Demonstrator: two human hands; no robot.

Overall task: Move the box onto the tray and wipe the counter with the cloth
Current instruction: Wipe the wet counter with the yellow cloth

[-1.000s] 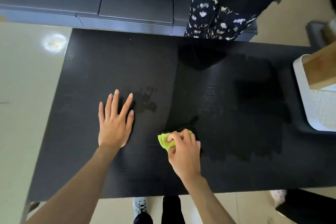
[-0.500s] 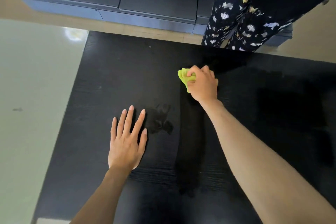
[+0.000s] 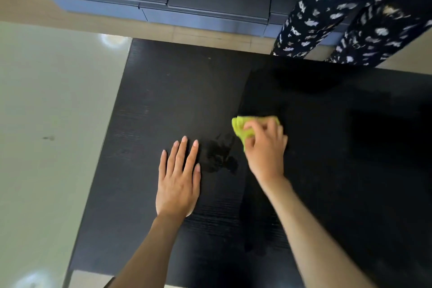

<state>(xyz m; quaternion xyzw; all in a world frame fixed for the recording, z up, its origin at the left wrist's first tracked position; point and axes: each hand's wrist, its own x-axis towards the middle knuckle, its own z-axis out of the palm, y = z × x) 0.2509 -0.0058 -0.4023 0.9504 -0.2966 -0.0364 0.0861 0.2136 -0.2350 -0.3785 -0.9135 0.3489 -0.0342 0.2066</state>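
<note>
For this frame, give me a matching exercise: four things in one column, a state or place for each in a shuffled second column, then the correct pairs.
1. left hand
2. right hand
3. crumpled yellow-green cloth
4. dark wet patch

A. lies on the black wood-grain counter between the two hands
B. bunched under gripping fingers
C. flat, palm down, fingers spread
D. closed around the cloth

Pairs: 1-C, 2-D, 3-B, 4-A
</note>
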